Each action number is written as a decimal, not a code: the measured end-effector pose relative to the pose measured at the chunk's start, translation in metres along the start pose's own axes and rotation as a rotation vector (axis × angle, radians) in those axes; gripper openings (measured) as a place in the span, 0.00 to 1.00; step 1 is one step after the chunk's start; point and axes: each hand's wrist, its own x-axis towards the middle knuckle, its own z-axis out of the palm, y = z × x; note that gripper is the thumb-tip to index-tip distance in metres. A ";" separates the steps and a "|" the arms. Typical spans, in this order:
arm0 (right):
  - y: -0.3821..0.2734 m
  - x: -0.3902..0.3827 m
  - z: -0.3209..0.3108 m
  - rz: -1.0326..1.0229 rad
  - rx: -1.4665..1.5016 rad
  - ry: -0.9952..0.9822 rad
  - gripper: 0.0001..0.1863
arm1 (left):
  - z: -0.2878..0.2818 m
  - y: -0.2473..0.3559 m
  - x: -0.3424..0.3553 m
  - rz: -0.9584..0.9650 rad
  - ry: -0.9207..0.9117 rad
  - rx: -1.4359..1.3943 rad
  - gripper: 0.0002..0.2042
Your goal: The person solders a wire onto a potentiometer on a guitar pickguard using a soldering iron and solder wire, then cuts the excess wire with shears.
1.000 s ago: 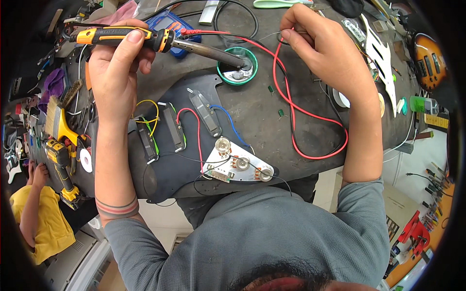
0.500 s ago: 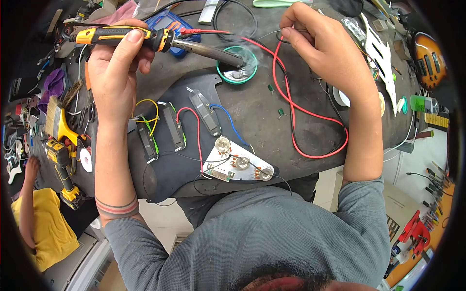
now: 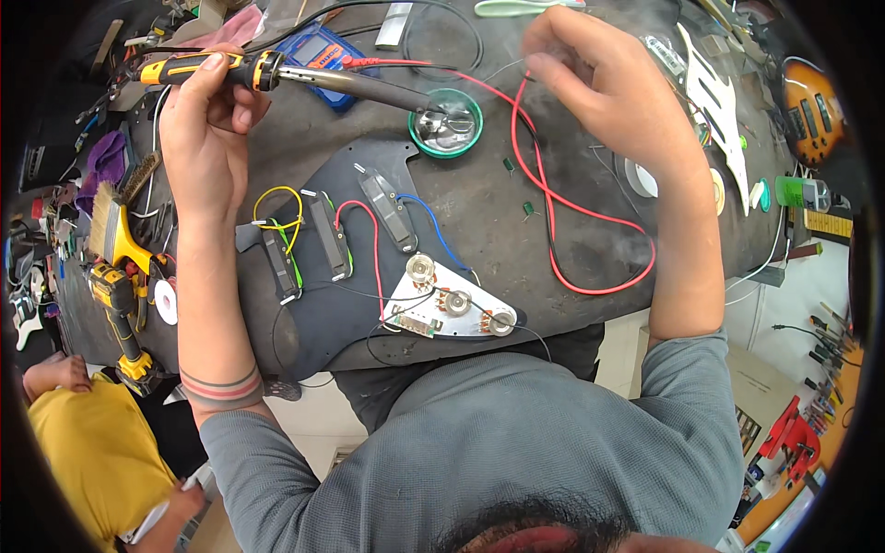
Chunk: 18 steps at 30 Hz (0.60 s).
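Note:
My left hand (image 3: 207, 138) is closed around the yellow-and-black handle of a soldering iron (image 3: 346, 85). The iron's tip reaches into a small green tin (image 3: 478, 136) with shiny grey stuff inside. My right hand (image 3: 608, 97) pinches a thin solder wire (image 3: 503, 70), whose free end points toward the tin; the fingertips are partly hidden. Nearer me, a dark guitar pickguard (image 3: 339, 175) carries three black pickups (image 3: 387, 210) with yellow, red and blue wires. Over its lower right lies a silver control plate (image 3: 450, 326) with three round pots.
A blue multimeter (image 3: 309, 53) lies behind the iron, and red and black leads (image 3: 590, 217) loop at right. Small green capacitors (image 3: 528, 209) lie mid-table. A drill (image 3: 112, 290) and brush (image 3: 111, 226) are at left; a person in yellow (image 3: 92, 452) is at lower left.
My left hand has drawn the soldering iron slightly left, its tip still at the tin. Smoke has drifted toward my right hand. The person in yellow has shifted into view more.

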 end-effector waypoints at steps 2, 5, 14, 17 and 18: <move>0.015 -0.002 0.015 -0.055 0.046 0.031 0.06 | 0.001 0.001 0.001 -0.017 0.018 -0.001 0.14; 0.013 -0.002 0.017 -0.088 0.056 -0.005 0.05 | 0.000 0.001 0.003 -0.018 0.077 -0.028 0.12; 0.012 -0.001 0.027 -0.189 0.018 -0.006 0.07 | 0.013 0.002 -0.002 0.029 0.005 0.054 0.11; 0.011 -0.003 0.026 -0.120 0.045 -0.002 0.06 | 0.023 -0.001 -0.009 0.040 0.034 0.115 0.13; 0.010 -0.003 0.026 -0.077 0.047 -0.016 0.07 | 0.024 -0.004 -0.011 0.069 0.031 0.142 0.12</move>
